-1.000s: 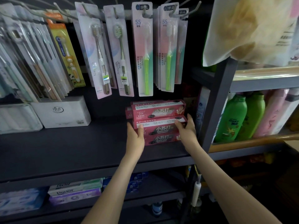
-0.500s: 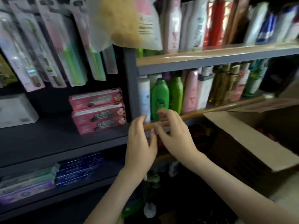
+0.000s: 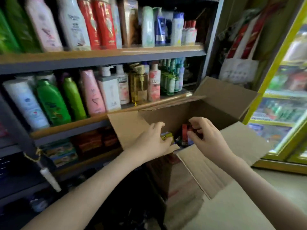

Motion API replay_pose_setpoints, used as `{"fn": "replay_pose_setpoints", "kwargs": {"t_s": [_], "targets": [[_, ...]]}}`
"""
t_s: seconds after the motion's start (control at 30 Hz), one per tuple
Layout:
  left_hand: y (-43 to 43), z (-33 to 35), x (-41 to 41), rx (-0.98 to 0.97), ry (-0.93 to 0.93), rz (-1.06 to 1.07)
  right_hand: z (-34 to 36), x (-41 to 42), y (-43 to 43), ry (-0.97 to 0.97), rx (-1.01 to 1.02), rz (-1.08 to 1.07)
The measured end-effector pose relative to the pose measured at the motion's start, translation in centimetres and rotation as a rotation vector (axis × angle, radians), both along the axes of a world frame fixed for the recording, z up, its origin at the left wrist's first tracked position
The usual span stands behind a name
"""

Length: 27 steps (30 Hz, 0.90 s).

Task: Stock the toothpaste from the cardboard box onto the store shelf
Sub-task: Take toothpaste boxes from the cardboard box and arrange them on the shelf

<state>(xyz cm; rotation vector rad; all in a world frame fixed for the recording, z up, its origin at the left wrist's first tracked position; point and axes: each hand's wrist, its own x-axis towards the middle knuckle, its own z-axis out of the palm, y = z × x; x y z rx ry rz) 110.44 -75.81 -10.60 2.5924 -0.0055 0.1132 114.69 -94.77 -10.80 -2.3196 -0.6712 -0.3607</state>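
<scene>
Hands moved into cardboard box (image 3: 216, 105); right hand (image 3: 207, 136) fingers (image 3: 193, 136) pinch red toothpaste (image 3: 184, 131) (left hand (image 3: 152, 141) loosely curled at flap (image 3: 129, 128) edge)

1. Cardboard box (image 3: 216, 103): 1.
2. Hands: 2, left hand (image 3: 152, 141) and right hand (image 3: 209, 138).
3. Large green bottles (image 3: 52, 103), middle shelf (image 3: 93, 119): 2.
4. Tall red bottles (image 3: 103, 22), top shelf (image 3: 116, 54): 2.
5. Red packet (image 3: 184, 131), in box: 1.

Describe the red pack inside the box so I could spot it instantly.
Find the open cardboard box standing right of the shelves of bottles. Deep inside it, by the right hand, sits the red pack. It stands on end and is red, unlike the yellow-green pack to its left.
</scene>
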Motion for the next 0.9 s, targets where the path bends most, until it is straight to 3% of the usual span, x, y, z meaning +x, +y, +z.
{"fn": "replay_pose_setpoints", "kwargs": {"t_s": [0.2,0.33,0.53,0.7,0.9], "targets": [[-2.0,-3.3,6.1,0.175,0.091,-0.055,-2.8,7.6,-5.8,0.068,-0.05,-0.018],[-2.3,-5.6,10.2,0.415,0.149,-0.042,-5.1,13.6,-5.7,0.105,-0.144,0.088],[-1.7,-6.9,15.9,0.485,0.147,0.076,-6.1,22.6,-3.6,0.168,-0.307,0.288],[-0.7,-7.6,18.9,0.515,0.077,0.134,-6.2,26.7,-1.8,0.117,-0.32,0.42],[-0.7,-8.9,20.8,0.629,0.118,0.25,-6.5,30.6,0.2,0.017,-0.406,0.479]]}}
